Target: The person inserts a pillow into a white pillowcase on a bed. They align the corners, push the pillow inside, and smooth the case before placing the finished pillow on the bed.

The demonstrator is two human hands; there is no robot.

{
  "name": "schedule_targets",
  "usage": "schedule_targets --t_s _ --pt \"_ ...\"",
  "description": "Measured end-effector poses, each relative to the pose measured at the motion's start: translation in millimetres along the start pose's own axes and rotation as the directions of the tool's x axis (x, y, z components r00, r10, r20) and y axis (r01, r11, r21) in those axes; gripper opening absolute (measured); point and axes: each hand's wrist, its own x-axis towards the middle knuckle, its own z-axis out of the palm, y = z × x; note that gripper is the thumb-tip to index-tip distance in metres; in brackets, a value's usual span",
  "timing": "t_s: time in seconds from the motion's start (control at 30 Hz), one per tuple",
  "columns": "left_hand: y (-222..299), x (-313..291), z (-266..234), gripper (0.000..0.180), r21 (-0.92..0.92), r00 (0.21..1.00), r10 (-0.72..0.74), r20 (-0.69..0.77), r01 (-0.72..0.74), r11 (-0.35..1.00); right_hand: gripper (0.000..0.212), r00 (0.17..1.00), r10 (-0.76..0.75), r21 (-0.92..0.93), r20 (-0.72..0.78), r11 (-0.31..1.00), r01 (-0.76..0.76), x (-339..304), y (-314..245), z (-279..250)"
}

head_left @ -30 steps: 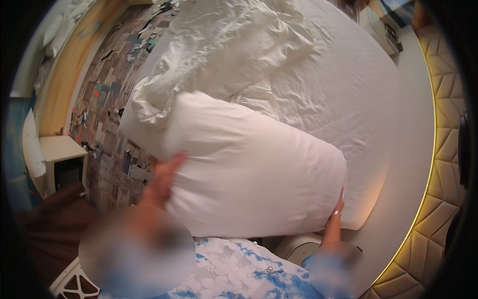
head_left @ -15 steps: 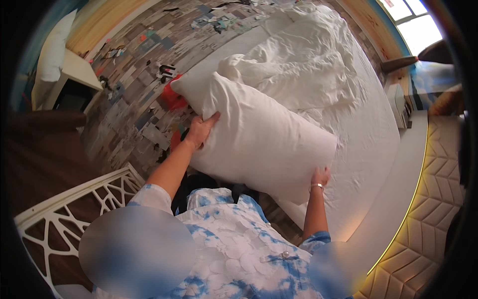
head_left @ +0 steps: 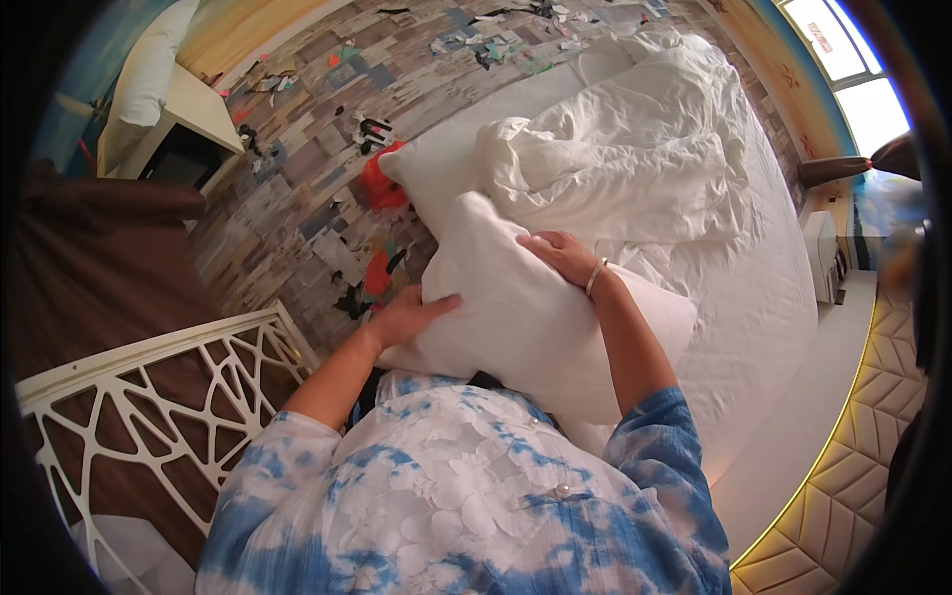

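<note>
A plump white pillow (head_left: pixel 526 322) lies in front of my body on the near part of the bed, its cover creased. My left hand (head_left: pixel 415 313) rests against its left side, fingers stretched out along the fabric. Higher up, my right hand (head_left: pixel 563 255) lies across the pillow's top with the palm down and fingers extended. A bracelet (head_left: pixel 596 276) circles the right wrist. Beyond the pillow, a rumpled white duvet (head_left: pixel 635 139) is heaped on the bed sheet (head_left: pixel 759 317). Another white pillow (head_left: pixel 431 174) partly shows behind the near one.
Paper scraps (head_left: pixel 486 50) and red pieces (head_left: pixel 377 273) litter the wood-patterned floor (head_left: pixel 278 183) at left. A white lattice panel (head_left: pixel 159 372) stands near left, beside a brown curtain (head_left: pixel 109 253). A padded headboard (head_left: pixel 843 486) edges the right side. A white cabinet (head_left: pixel 193 124) holds a dark box.
My right hand has moved from the pillow's lower right corner up and left onto its top. My left hand has shifted down along the left side.
</note>
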Motion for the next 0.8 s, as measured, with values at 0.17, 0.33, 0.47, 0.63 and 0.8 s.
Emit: schedule_targets --t_s 0.17,0.33,0.47,0.63,0.8 --pt "67.4 44.1 30.0 0.041 0.009 0.944 0.315 -0.095 -0.316 0.949 0.041 0.983 0.036 0.39 -0.179 0.92 0.038 -1.0 12.4 1.4" --pt "113.6 79.8 62.4 0.032 -0.005 0.953 0.295 0.073 -0.296 0.955 0.021 0.846 0.016 0.703 -0.533 0.565 0.432 11.7 15.6 -48.7" --pt "124.1 101.1 75.9 0.035 -0.065 0.959 0.276 0.072 -0.271 0.96 0.03 0.943 -0.197 0.547 -0.27 0.774 0.318 -7.3 -27.3 -67.8" --pt "109.1 114.3 53.7 0.043 0.043 0.955 0.286 0.076 -0.289 0.956 0.033 0.951 -0.116 0.468 -0.286 0.849 0.245 7.9 -23.5 -66.7" --pt "21.2 81.2 6.8 0.044 0.623 0.989 0.15 -0.003 -0.116 0.773 0.034 0.887 0.094 0.682 -0.453 0.677 0.277 36.9 5.6 -93.3"
